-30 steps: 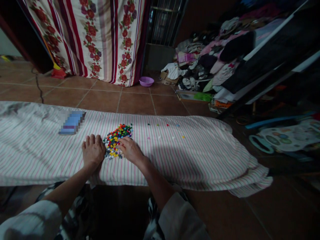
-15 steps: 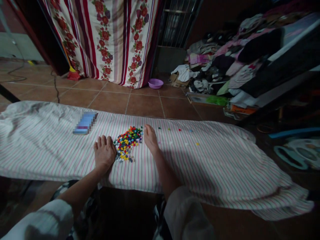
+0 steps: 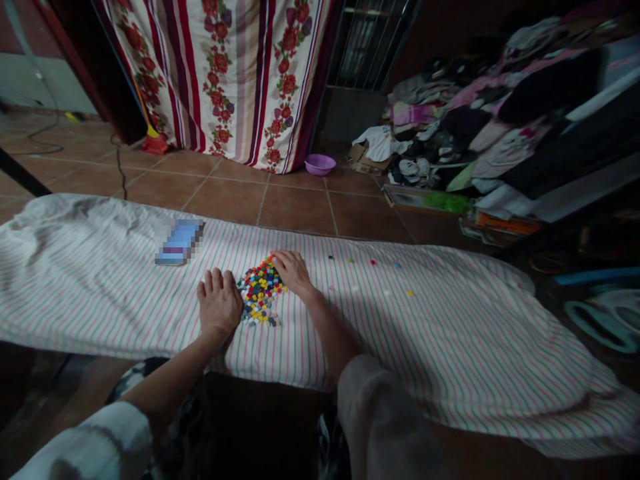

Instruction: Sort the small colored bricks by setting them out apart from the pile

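A pile of small coloured cubes (image 3: 259,293) lies on the striped cloth (image 3: 450,333). My left hand (image 3: 219,303) rests flat on the cloth with fingers spread, its thumb side against the pile's left edge. Over the pile's upper right part is my right hand (image 3: 293,272), fingers stretched to the left and touching the cubes; it covers some of them. To the right, single cubes sit apart in two rows. The far row has a dark green cube (image 3: 331,257), a red cube (image 3: 373,262) and a blue cube (image 3: 397,265) among others; the near row ends with a yellow cube (image 3: 411,293).
A phone-like blue rectangle (image 3: 180,241), blurred out, lies on the cloth at the left. Beyond the cloth are a tiled floor (image 3: 295,203), a purple basin (image 3: 320,165), a flowered curtain (image 3: 245,80) and a heap of clothes (image 3: 450,120).
My right hand has moved left from the pile's right edge onto its upper part. The left hand stays beside the pile. The whole view has shifted slightly.
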Demonstrator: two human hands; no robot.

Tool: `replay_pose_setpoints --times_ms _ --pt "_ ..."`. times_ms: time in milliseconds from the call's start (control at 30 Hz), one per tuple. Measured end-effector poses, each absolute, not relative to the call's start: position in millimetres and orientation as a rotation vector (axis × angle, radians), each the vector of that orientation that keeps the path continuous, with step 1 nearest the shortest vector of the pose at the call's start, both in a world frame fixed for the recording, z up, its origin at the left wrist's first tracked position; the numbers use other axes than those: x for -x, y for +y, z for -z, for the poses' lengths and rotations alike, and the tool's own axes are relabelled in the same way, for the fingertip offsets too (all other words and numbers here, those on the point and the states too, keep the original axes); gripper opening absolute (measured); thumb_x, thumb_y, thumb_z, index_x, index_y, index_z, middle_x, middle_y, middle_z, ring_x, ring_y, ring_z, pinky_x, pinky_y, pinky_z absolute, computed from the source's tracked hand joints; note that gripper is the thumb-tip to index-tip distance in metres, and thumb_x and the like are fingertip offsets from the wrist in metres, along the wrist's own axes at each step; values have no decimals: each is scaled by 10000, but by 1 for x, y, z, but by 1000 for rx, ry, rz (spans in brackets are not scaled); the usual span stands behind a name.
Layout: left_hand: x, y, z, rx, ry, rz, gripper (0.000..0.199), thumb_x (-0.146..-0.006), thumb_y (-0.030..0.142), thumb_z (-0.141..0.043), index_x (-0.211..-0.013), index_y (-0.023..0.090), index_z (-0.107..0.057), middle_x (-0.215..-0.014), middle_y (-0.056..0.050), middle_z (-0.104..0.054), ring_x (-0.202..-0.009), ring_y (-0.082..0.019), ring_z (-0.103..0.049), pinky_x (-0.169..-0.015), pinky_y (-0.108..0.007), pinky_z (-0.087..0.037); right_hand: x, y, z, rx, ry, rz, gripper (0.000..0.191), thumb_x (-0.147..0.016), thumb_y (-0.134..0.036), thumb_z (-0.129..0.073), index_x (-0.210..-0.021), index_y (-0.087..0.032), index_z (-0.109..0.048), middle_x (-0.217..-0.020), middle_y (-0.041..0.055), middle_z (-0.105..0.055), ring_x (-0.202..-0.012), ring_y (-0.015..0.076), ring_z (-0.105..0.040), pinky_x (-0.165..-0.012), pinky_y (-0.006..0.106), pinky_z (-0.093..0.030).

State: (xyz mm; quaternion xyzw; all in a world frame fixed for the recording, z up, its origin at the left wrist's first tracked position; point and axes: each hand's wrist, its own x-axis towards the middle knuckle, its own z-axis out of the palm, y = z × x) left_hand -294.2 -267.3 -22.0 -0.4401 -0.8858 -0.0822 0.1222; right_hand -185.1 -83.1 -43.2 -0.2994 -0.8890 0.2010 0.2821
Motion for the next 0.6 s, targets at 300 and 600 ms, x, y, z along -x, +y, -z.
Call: replay_pose_setpoints --times_ms 300,600 --pt "292 -271 14 1312 -2591 252 446 -946 267 -278 -1274 92 -524 -1402 -217 -487 -1350 -374 -395 -1074 -508 -320 175 -118 30 711 -2476 -642 322 -990 -261 -428 -1231 -242 -641 -1273 50 -649 -1185 177 -563 -1047 353 -404" --pt "293 -274 13 1329 -2545 270 445 -952 298 -227 -1195 103 -545 -1313 -205 -533 -1311 -365 -418 -1045 -495 -340 153 -154 30 725 -2552 -503 377 -987 -258 -422 -1331 -226 -572 -1443 80 -508 -1323 206 -448 -1120 408 -375"
